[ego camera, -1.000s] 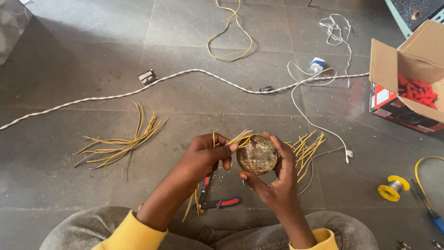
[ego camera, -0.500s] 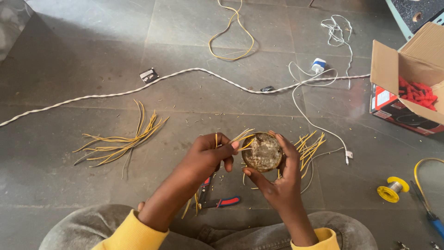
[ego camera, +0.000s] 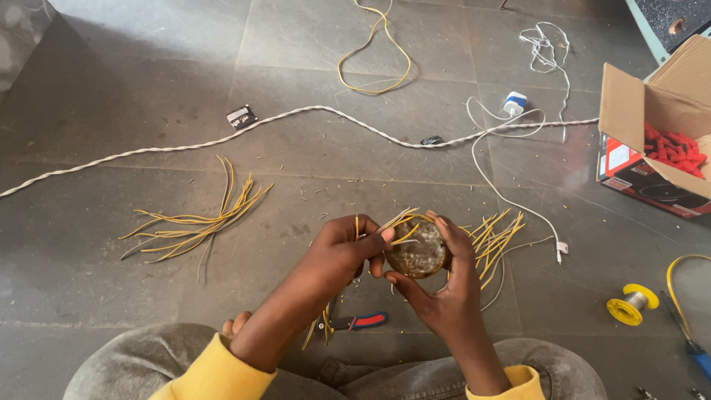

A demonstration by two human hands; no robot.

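My right hand (ego camera: 443, 285) cups a small round tin (ego camera: 417, 250) with a dull, crusted brownish filling, thumb below and fingers over its right rim. My left hand (ego camera: 341, 248) pinches a few short yellow wire pieces (ego camera: 396, 222) and holds their stripped ends at the tin's top edge. Both hands are over the grey tiled floor (ego camera: 148, 81), above my knees in grey trousers, with yellow sleeves showing.
A bundle of yellow wire pieces (ego camera: 194, 222) lies to the left, another (ego camera: 498, 238) just right of my hands. Red-handled pliers (ego camera: 361, 322) lie under my left arm. A twisted white cable (ego camera: 311, 115), yellow wire loop (ego camera: 374, 52), yellow solder spool (ego camera: 632, 304) and open cardboard box (ego camera: 659, 133) lie around.
The view has shifted slightly. My left hand has brought the wire ends a little closer onto the tin; my right hand keeps the tin in the same grip.
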